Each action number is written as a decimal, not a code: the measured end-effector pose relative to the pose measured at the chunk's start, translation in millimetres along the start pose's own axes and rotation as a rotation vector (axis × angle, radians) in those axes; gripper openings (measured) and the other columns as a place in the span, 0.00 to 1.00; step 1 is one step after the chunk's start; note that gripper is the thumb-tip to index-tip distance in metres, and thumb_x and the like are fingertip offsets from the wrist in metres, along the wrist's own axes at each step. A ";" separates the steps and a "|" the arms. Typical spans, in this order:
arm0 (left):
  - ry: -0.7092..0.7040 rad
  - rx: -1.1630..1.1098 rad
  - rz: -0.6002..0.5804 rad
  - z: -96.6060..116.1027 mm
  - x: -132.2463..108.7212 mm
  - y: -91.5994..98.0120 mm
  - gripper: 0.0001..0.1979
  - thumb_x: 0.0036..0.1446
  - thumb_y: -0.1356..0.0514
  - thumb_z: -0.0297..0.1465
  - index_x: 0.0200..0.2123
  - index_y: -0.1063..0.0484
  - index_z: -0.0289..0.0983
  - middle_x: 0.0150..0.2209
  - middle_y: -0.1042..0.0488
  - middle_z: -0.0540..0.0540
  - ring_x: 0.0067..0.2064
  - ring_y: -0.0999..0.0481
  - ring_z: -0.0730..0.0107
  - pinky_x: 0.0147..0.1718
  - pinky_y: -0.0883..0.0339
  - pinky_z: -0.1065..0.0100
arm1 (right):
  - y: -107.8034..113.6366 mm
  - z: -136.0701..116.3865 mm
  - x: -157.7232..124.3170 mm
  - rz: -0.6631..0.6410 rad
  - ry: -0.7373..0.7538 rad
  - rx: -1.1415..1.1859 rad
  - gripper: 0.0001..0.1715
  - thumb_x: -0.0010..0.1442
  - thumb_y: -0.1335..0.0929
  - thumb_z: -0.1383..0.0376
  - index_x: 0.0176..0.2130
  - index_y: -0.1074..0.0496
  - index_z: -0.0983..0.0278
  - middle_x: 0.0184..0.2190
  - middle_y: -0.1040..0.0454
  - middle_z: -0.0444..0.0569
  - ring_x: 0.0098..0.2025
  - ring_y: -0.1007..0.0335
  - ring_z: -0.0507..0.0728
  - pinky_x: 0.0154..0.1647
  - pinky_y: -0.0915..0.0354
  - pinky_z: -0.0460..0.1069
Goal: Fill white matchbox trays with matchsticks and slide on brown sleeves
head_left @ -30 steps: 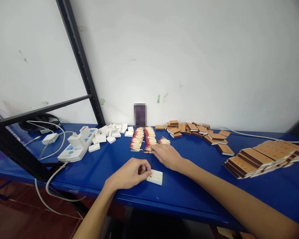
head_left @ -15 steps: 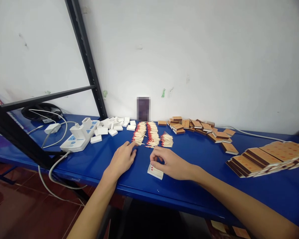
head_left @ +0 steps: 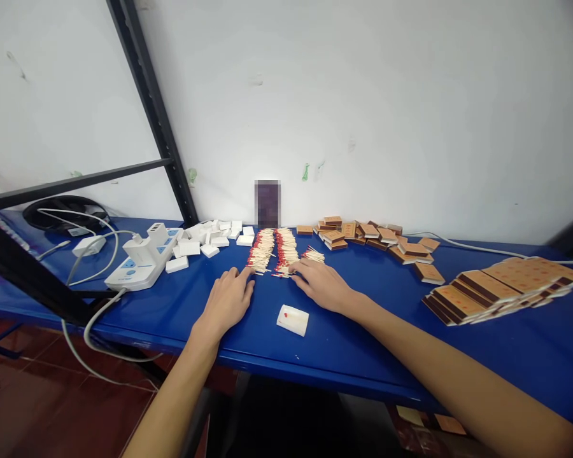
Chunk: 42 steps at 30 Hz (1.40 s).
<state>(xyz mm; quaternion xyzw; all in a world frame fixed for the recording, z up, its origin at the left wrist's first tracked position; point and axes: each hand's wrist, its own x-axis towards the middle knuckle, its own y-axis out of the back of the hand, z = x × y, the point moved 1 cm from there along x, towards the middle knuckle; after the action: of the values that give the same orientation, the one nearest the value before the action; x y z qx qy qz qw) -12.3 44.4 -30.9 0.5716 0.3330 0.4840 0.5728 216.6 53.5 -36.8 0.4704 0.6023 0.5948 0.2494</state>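
Observation:
My left hand (head_left: 228, 298) rests on the blue table with its fingers loosely curved and apart; its index fingertip is at the front end of the left row of red-tipped matches (head_left: 261, 249). My right hand (head_left: 325, 286) reaches to the near end of the middle row of matches (head_left: 286, 245), thumb and index finger apart, with no match visible in it. It partly covers a smaller match pile (head_left: 314, 254). In front of the hands lies a white matchbox tray (head_left: 293, 320) with a few matches inside, their red heads at its left end.
White trays (head_left: 210, 236) are heaped at the back left, beside a white power strip (head_left: 143, 261) with cables. Brown matchbox sleeves (head_left: 377, 235) lie scattered at the back right, and more are stacked (head_left: 501, 286) at the right. A black metal frame (head_left: 153, 108) stands left.
My right hand has left the tray and moved forward to the matches. The tray is now uncovered. My left hand stays near the left row; the view has shifted slightly.

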 end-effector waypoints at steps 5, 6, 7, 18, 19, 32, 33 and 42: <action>0.006 -0.021 -0.005 0.2 -0.7 0.4 0.15 0.69 0.54 0.34 0.52 0.34 0.39 0.46 0.28 0.39 0.47 0.29 0.55 0.44 0.38 0.60 | 0.4 -1.6 -0.1 -0.006 0.008 -0.016 0.11 0.70 0.40 0.65 0.42 0.30 0.63 0.42 0.27 0.52 0.44 0.31 0.57 0.43 0.39 0.50; 0.005 -0.027 -0.004 0.0 -0.6 0.2 0.15 0.68 0.54 0.34 0.52 0.34 0.39 0.46 0.28 0.39 0.47 0.29 0.54 0.44 0.38 0.60 | 0.8 -1.7 -0.6 -0.007 0.005 -0.017 0.11 0.69 0.40 0.66 0.42 0.30 0.63 0.42 0.27 0.52 0.44 0.31 0.57 0.42 0.39 0.50; 0.005 -0.029 -0.003 -0.3 -0.4 -0.1 0.16 0.68 0.54 0.34 0.54 0.35 0.39 0.47 0.28 0.39 0.48 0.29 0.54 0.44 0.38 0.60 | 1.5 -1.9 -1.3 -0.009 0.004 -0.019 0.10 0.69 0.40 0.66 0.41 0.31 0.63 0.41 0.27 0.52 0.43 0.31 0.57 0.42 0.39 0.50; 0.000 -0.052 -0.021 -1.8 1.0 0.5 0.13 0.69 0.54 0.33 0.45 0.31 0.39 0.43 0.28 0.41 0.44 0.29 0.57 0.41 0.39 0.61 | 5.9 -0.5 -10.1 -0.024 -0.004 0.036 0.08 0.68 0.39 0.63 0.40 0.33 0.62 0.41 0.27 0.51 0.43 0.31 0.57 0.44 0.39 0.51; -0.003 -0.053 -0.018 -1.4 0.6 0.7 0.12 0.68 0.54 0.32 0.43 0.31 0.38 0.43 0.28 0.41 0.44 0.30 0.57 0.41 0.39 0.61 | 4.7 0.3 -9.7 -0.027 -0.004 0.038 0.07 0.68 0.39 0.63 0.41 0.33 0.62 0.41 0.27 0.51 0.43 0.31 0.57 0.44 0.39 0.51; -0.365 -0.473 -0.101 45.3 -17.5 14.1 0.10 0.62 0.44 0.35 0.32 0.25 0.39 0.24 0.37 0.53 0.32 0.34 0.70 0.44 0.42 0.64 | 5.1 -7.4 -11.7 -0.038 0.175 0.234 0.06 0.67 0.36 0.64 0.38 0.30 0.63 0.33 0.29 0.45 0.34 0.35 0.53 0.35 0.42 0.47; -0.333 -0.489 -0.092 43.8 -16.5 13.1 0.11 0.62 0.44 0.36 0.32 0.25 0.39 0.23 0.37 0.53 0.30 0.35 0.71 0.43 0.41 0.65 | 4.8 -7.6 -11.6 -0.040 0.181 0.232 0.06 0.67 0.36 0.65 0.37 0.30 0.63 0.32 0.29 0.45 0.34 0.35 0.53 0.35 0.42 0.47; -0.436 -0.437 -0.146 35.3 -21.3 15.0 0.19 0.54 0.37 0.39 0.48 0.28 0.41 0.33 0.30 0.50 0.38 0.30 0.65 0.40 0.38 0.66 | 4.7 -11.6 -14.1 -0.030 0.162 0.221 0.06 0.67 0.37 0.65 0.38 0.31 0.63 0.32 0.30 0.46 0.33 0.36 0.53 0.35 0.43 0.47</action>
<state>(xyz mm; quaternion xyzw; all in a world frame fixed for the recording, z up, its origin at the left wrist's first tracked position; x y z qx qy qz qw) 11.4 10.9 -15.5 0.4999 0.1307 0.3680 0.7730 214.0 35.0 -34.0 0.4362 0.6892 0.5572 0.1554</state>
